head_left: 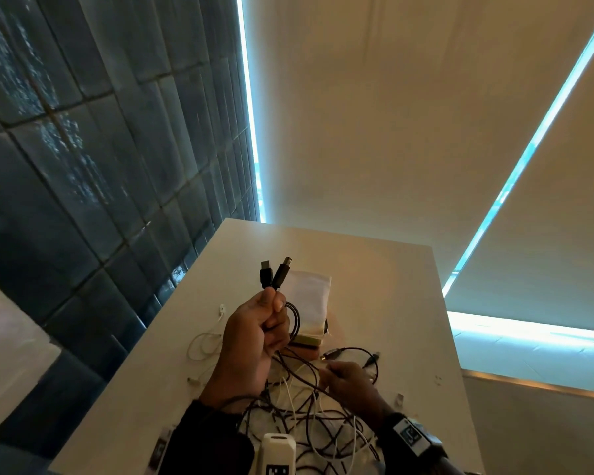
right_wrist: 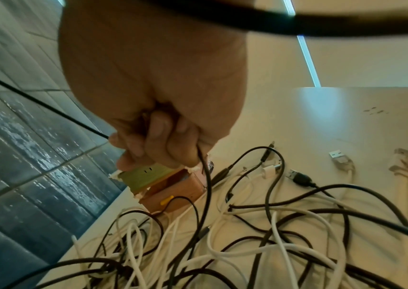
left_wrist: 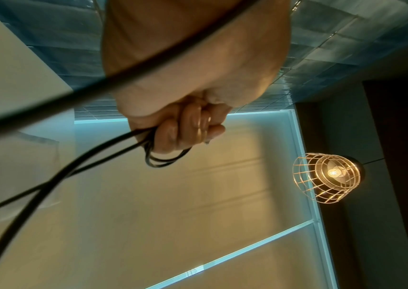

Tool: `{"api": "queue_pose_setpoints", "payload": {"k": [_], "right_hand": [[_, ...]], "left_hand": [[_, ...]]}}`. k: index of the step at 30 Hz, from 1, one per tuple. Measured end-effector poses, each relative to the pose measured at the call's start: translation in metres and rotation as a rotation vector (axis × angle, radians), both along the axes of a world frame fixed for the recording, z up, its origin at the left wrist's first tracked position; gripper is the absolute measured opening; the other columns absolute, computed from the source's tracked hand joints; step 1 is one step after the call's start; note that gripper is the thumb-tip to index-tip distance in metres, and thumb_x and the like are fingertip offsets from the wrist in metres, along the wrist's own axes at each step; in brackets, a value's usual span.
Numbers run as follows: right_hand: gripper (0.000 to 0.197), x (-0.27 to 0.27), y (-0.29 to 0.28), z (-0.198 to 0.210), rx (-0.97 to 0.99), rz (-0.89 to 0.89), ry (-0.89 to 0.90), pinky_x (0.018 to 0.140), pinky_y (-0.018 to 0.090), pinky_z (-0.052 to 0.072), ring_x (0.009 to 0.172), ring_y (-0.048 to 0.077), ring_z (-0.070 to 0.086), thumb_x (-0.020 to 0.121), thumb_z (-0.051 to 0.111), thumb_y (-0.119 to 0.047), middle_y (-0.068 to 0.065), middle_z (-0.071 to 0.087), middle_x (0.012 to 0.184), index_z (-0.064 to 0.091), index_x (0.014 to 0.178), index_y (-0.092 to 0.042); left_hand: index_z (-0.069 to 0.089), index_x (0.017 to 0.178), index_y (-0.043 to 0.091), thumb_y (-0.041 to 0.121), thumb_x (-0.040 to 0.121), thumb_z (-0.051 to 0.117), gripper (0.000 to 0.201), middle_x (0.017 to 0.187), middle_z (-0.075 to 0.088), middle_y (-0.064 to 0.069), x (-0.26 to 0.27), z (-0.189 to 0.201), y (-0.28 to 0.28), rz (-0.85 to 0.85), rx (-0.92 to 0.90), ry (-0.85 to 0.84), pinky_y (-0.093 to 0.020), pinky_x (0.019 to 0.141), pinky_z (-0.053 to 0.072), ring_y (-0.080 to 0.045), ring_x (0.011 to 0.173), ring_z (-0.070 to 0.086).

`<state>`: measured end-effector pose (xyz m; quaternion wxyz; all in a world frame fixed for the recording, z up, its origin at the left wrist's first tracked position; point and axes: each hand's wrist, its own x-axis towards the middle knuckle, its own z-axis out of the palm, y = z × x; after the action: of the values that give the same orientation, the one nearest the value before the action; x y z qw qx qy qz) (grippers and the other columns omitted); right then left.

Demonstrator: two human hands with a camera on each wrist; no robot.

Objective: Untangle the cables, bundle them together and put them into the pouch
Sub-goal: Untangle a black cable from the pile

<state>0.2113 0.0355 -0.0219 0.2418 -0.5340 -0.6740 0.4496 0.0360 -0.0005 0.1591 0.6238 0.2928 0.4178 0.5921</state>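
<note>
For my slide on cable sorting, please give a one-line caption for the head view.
Left hand lifts two black plugs while right hand pinches a black cable over the tangle.

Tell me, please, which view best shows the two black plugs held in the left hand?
The head view: both plugs stick up clear above the left hand. The left wrist view shows only looped black cable under the fingers; the right wrist view shows neither plug.

both hands closed on black cable

the left hand (head_left: 254, 332) is raised above the table, fingers curled in a fist, thumb and forefinger pinching a black cable (head_left: 294, 320) just under its two plugs. the right hand (head_left: 348, 380) is lower, near the table's right edge, palm down, fingers curled and pinching a black strand. both forearms come in from the near edge.
</note>
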Motion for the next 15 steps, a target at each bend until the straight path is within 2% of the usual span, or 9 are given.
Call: {"api": "queue_pose_setpoints", "payload": {"k": [3,5,7,11,13,15], "right_hand": [[0.036,-0.002,0.008,0.012,-0.034,-0.128,-0.023,0.053,0.019,0.040,0.047,-0.001,0.051,0.091,0.058,-0.014,-0.012,0.057,0.048,0.064,0.057,-0.026],[0.024,-0.002,0.012,0.034,-0.080,-0.243,0.175,0.044,0.019,0.035,0.040,0.001,0.042,0.091,0.061,-0.016,-0.006,0.055,0.051,0.068,0.068,-0.012],[0.021,-0.003,0.015,0.065,-0.142,-0.287,0.414,0.038,0.020,0.030,0.040,0.006,0.037,0.092,0.061,-0.016,0.001,0.051,0.057,0.065,0.082,0.003],[0.013,-0.009,0.010,0.120,-0.070,-0.169,0.694,0.041,0.021,0.025,0.045,0.011,0.033,0.092,0.059,-0.012,0.007,0.047,0.061,0.063,0.087,0.000],[0.009,-0.014,0.001,0.137,-0.024,-0.043,0.747,0.041,0.020,0.026,0.045,0.011,0.033,0.091,0.059,-0.008,0.008,0.046,0.061,0.062,0.086,-0.001],[0.009,-0.016,-0.009,0.147,-0.016,0.074,0.742,0.042,0.016,0.032,0.044,0.007,0.039,0.091,0.057,-0.002,0.001,0.050,0.057,0.060,0.083,0.001]], "left_hand": [[0.046,0.070,0.010,0.020,0.101,0.031,0.036,0.053,0.026,0.004,-0.001,-0.006,-0.001,0.026,-0.046,-0.014,-0.022,0.045,0.013,-0.007,0.043,0.019],[0.045,0.071,0.011,0.020,0.102,0.031,0.035,0.053,0.029,0.003,-0.003,-0.007,0.000,0.034,-0.064,0.003,-0.019,0.040,0.017,-0.007,0.041,0.022],[0.044,0.071,0.011,0.021,0.102,0.030,0.035,0.054,0.036,0.000,-0.005,-0.008,0.003,0.047,-0.089,0.046,-0.020,0.041,0.022,-0.009,0.042,0.029],[0.044,0.071,0.011,0.021,0.103,0.030,0.035,0.064,0.056,-0.010,-0.003,-0.011,0.005,0.068,-0.129,0.079,-0.026,0.049,0.030,-0.017,0.053,0.045],[0.044,0.072,0.011,0.020,0.103,0.030,0.035,0.067,0.065,-0.012,-0.002,-0.012,0.006,0.070,-0.137,0.089,-0.026,0.049,0.034,-0.020,0.058,0.050],[0.044,0.071,0.011,0.019,0.102,0.031,0.035,0.070,0.069,-0.013,0.000,-0.011,0.007,0.067,-0.134,0.078,-0.027,0.051,0.038,-0.023,0.063,0.054]]}}
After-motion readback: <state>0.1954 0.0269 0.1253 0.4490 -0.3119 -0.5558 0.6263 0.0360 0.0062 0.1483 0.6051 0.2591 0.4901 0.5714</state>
